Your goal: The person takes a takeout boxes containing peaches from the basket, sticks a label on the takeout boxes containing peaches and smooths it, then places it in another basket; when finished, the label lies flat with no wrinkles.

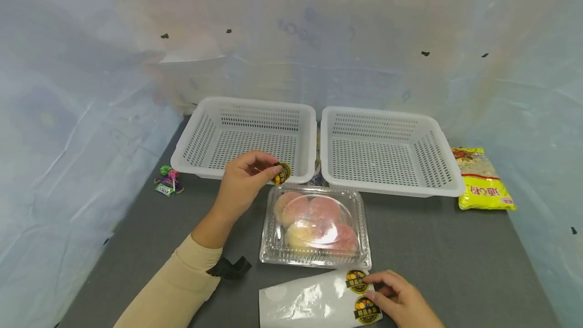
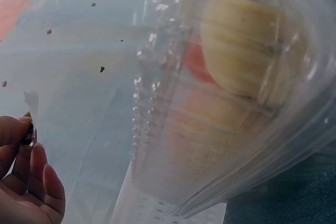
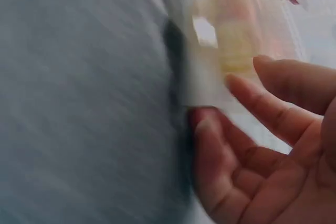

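My left hand (image 1: 243, 183) pinches a round black-and-gold sticker (image 1: 281, 173) between thumb and fingers, above the front rim of the left basket. The left wrist view shows that sticker (image 2: 27, 132) nearly edge-on. A closed clear plastic clamshell box (image 1: 314, 259) with several pink-and-yellow peaches (image 1: 324, 210) stands right of and below that hand. In front of it lies a glossy white sticker sheet (image 1: 302, 297) with two round stickers at its right end. My right hand (image 1: 398, 295) is at that end, fingers loosely bent, thumb and index tips apart over the stickers.
Two white perforated baskets, left (image 1: 182, 153) and right (image 1: 448, 181), stand side by side behind the box. A yellow food bag (image 1: 485, 186) lies at far right, wrapped candies (image 1: 168, 181) at left. A black strap (image 1: 232, 269) sits by my left sleeve.
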`<action>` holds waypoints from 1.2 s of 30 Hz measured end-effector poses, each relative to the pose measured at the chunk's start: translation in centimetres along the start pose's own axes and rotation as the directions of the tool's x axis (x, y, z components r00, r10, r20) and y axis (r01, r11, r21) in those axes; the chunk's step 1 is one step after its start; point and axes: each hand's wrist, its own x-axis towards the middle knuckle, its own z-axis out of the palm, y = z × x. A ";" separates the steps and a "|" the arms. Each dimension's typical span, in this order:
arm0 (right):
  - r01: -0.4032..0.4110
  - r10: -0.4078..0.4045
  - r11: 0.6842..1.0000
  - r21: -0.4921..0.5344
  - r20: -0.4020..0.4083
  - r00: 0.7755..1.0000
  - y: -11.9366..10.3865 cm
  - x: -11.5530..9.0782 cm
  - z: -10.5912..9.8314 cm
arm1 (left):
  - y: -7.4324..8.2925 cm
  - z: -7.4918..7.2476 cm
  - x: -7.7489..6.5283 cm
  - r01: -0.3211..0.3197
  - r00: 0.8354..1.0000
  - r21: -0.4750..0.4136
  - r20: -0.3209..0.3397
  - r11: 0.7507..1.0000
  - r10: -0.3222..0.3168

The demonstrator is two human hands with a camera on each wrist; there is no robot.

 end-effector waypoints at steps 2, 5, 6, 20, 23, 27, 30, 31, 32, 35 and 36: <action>-0.043 0.035 0.993 -0.107 -0.079 0.996 -0.8 0.0 -0.6 | -0.1 0.1 0.0 -0.002 1.000 0.017 0.014 1.000 0.002; -0.141 0.100 0.969 -0.203 -0.199 0.975 -2.1 0.3 -1.6 | -0.1 0.3 -0.1 0.003 1.000 0.033 0.031 0.999 -0.004; -0.160 0.109 0.963 -0.216 -0.230 0.967 -2.5 0.4 -2.0 | -0.1 0.4 -0.1 0.007 0.999 0.032 0.038 0.999 -0.008; 0.323 -0.371 0.924 -0.203 -0.284 0.884 -6.9 6.1 -3.7 | -0.9 2.6 -1.1 0.045 0.976 -0.003 0.211 0.999 -0.043; 0.375 -0.405 0.913 -0.162 -0.242 0.882 -7.5 7.7 -3.4 | -1.1 3.4 -1.5 0.061 0.967 -0.028 0.250 0.998 -0.052; 0.396 -0.413 0.910 -0.122 -0.211 0.886 -8.3 9.4 -2.8 | -1.1 4.2 -2.0 0.137 0.943 -0.085 0.315 0.987 -0.104; 0.414 -0.428 0.904 -0.108 -0.207 0.880 -8.9 10.3 -2.5 | -1.2 4.6 -2.2 0.149 0.927 -0.071 0.357 0.986 -0.114; 0.425 -0.439 0.899 -0.109 -0.207 0.875 -9.0 10.6 -2.4 | -1.2 4.7 -2.2 0.128 0.925 -0.049 0.365 0.991 -0.101; 0.434 -0.448 0.894 -0.110 -0.207 0.870 -9.2 10.9 -2.3 | -1.2 4.8 -2.2 0.098 0.925 -0.025 0.372 0.995 -0.081; 0.462 -0.473 0.881 -0.101 -0.203 0.858 -9.6 11.6 -2.0 | -1.4 5.0 -2.2 0.003 0.921 0.033 0.389 0.999 -0.016; 0.469 -0.479 0.878 -0.098 -0.199 0.855 -9.7 11.8 -1.9 | -1.4 5.1 -2.1 -0.016 0.918 0.045 0.396 0.999 -0.003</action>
